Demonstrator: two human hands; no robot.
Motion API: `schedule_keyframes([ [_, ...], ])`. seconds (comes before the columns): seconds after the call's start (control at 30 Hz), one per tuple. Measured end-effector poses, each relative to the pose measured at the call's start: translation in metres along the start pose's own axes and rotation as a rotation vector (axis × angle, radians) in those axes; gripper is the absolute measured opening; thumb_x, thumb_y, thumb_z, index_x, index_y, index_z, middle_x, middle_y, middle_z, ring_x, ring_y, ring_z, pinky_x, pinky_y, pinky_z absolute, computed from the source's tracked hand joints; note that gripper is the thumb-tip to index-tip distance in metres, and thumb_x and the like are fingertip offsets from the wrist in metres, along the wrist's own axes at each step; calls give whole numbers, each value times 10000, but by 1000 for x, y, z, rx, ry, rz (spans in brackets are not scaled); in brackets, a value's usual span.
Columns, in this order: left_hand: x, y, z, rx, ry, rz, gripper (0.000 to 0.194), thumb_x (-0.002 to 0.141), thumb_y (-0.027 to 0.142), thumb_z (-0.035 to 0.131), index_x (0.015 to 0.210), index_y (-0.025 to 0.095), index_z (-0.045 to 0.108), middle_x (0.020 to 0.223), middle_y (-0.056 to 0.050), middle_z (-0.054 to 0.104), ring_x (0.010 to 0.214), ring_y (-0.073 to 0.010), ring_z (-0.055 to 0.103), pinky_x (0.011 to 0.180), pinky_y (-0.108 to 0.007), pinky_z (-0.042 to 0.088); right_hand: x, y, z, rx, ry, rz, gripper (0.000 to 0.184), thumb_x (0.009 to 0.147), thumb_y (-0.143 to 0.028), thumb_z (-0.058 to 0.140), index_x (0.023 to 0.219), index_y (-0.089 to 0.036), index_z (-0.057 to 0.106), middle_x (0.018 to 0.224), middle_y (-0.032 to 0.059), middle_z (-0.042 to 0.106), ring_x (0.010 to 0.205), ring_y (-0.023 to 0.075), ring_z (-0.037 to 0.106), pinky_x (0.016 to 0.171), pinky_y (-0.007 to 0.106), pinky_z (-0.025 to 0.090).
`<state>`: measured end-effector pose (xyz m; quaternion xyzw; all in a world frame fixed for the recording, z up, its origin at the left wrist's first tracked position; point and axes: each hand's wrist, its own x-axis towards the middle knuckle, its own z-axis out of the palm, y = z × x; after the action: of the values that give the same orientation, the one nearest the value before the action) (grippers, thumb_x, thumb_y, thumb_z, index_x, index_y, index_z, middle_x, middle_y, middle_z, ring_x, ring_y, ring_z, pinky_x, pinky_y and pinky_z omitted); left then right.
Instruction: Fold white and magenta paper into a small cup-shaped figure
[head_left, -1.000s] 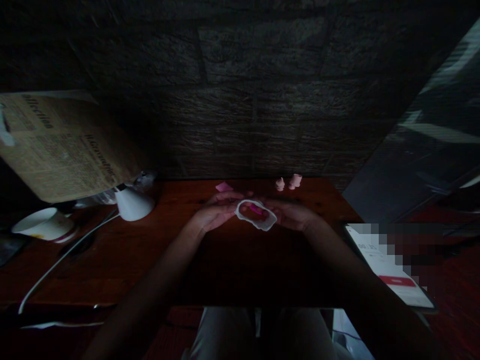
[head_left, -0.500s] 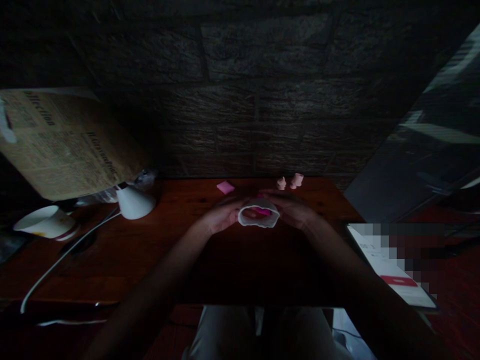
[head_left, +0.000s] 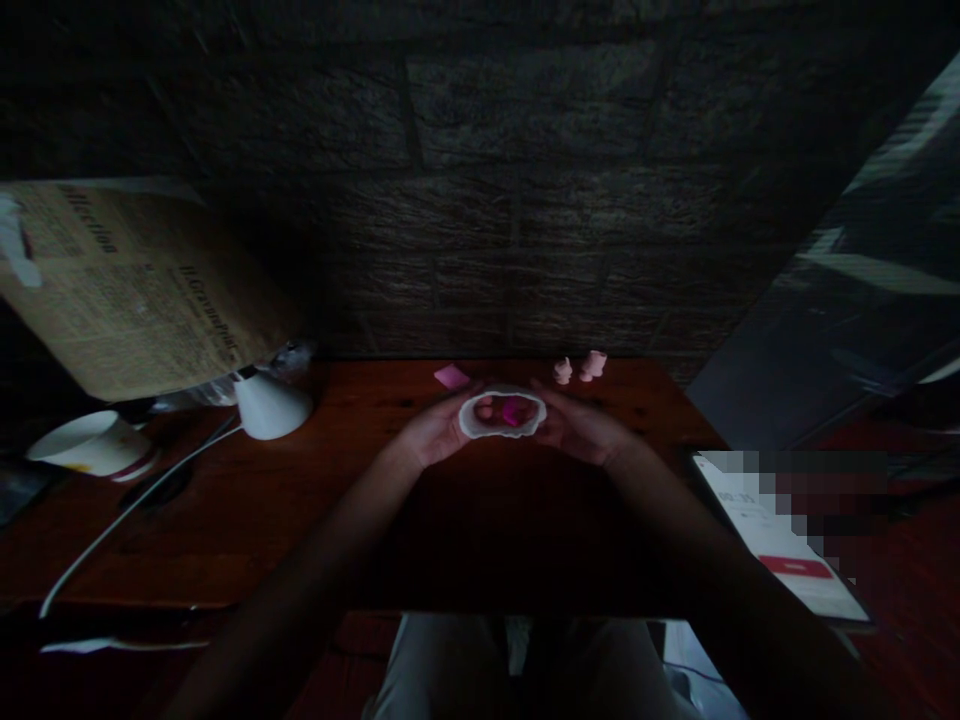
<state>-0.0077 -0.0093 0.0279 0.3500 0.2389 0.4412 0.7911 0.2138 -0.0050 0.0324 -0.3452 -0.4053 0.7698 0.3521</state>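
Note:
Held between both hands above the table is a white, soft-looking ring-shaped piece (head_left: 499, 432) with an uneven rim. Its wide opening faces me. My left hand (head_left: 441, 428) grips its left side, fingers curled behind it. On the opposite side my right hand (head_left: 571, 425) grips it in the same way. Inside the opening a small magenta piece (head_left: 512, 412) shows, with pinkish shapes beside it that look like fingertips. Whether the piece is a ring or a pouch I cannot tell. A flat pink square (head_left: 451, 376) lies just beyond my left hand.
Two small pale pink figures (head_left: 562, 371) (head_left: 593, 366) stand by the dark brick wall (head_left: 465, 200). Leftward are a white cone (head_left: 271, 405) with a cable, a paper cup (head_left: 94, 445) and a newsprint-patterned bag (head_left: 142, 290). A lit tablet (head_left: 780, 540) sits at the right edge.
Both hands have shifted the white piece slightly left and away from me. Its opening looks wider, and the magenta piece shows nearer its middle.

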Motion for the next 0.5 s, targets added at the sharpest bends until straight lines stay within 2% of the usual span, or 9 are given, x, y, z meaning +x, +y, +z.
schedule_keyframes([
  [0.17, 0, -7, -5, 47, -69, -195, 256, 860, 385, 756, 937, 142, 756, 755, -56, 776, 660, -158, 721, 669, -245, 543, 0, 1, 3, 18, -36, -47, 288, 746, -453, 840, 835, -201, 734, 803, -7, 738, 736, 124, 647, 704, 255, 519],
  [0.27, 0, -14, -5, 91, -128, -282, 342, 871, 458, 727, 927, 122, 756, 767, -81, 779, 675, -174, 725, 699, -264, 541, -1, 2, 7, -36, -6, -81, 332, 682, -472, 876, 785, -192, 730, 745, -14, 714, 682, 122, 627, 676, 259, 519],
  [0.33, 0, -17, -3, 114, -133, -281, 343, 861, 452, 739, 912, 113, 755, 776, -83, 777, 698, -176, 721, 745, -277, 537, -1, 3, 9, -93, 15, -97, 346, 670, -480, 880, 779, -185, 735, 714, -12, 698, 658, 121, 613, 666, 259, 514],
  [0.5, -1, -17, 3, 133, -54, -123, 259, 783, 297, 830, 963, 131, 747, 830, -52, 769, 704, -155, 696, 754, -283, 528, 0, 2, 10, -97, 72, -121, 371, 684, -519, 861, 837, -195, 768, 792, 12, 730, 702, 127, 627, 650, 251, 509],
])
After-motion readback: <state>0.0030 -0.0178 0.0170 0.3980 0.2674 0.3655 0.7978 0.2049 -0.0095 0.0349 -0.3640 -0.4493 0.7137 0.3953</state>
